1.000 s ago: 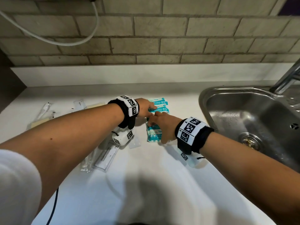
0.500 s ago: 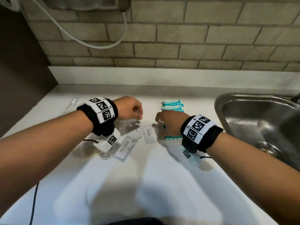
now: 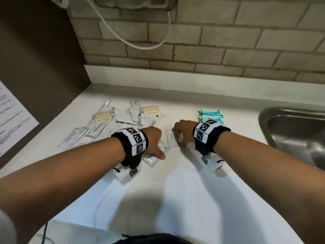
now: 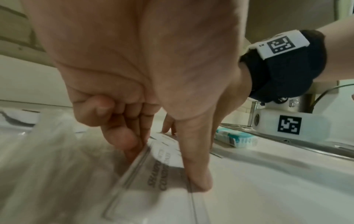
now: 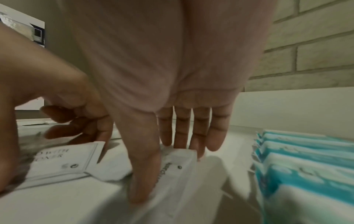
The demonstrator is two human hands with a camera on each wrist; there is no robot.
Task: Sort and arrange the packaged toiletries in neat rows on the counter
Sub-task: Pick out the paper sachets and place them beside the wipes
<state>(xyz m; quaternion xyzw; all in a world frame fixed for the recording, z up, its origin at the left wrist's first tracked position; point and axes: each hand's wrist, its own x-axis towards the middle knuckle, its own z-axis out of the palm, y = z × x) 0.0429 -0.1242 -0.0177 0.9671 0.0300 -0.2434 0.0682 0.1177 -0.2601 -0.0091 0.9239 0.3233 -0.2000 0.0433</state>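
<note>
A loose heap of packets [image 3: 123, 118] lies at the far left of the counter [image 3: 175, 191]. The left hand [image 3: 152, 138] pinches a clear shampoo sachet [image 3: 154, 155], long axis angled toward the person. Just right, the right hand [image 3: 182, 131] grips a toothpaste packet [image 3: 171, 140], lying front-to-back. The blue packs [image 3: 211, 116] stand in a row farther right.

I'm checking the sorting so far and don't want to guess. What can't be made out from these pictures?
- Head view: the left hand hides most of the shampoo sachet.
- Head view: print on the heap of clear packets is too small.
- Right wrist view: teal packs are blurred and cut off by the edge.
- Left wrist view: sachet lettering is motion-blurred, only partly legible.
</note>
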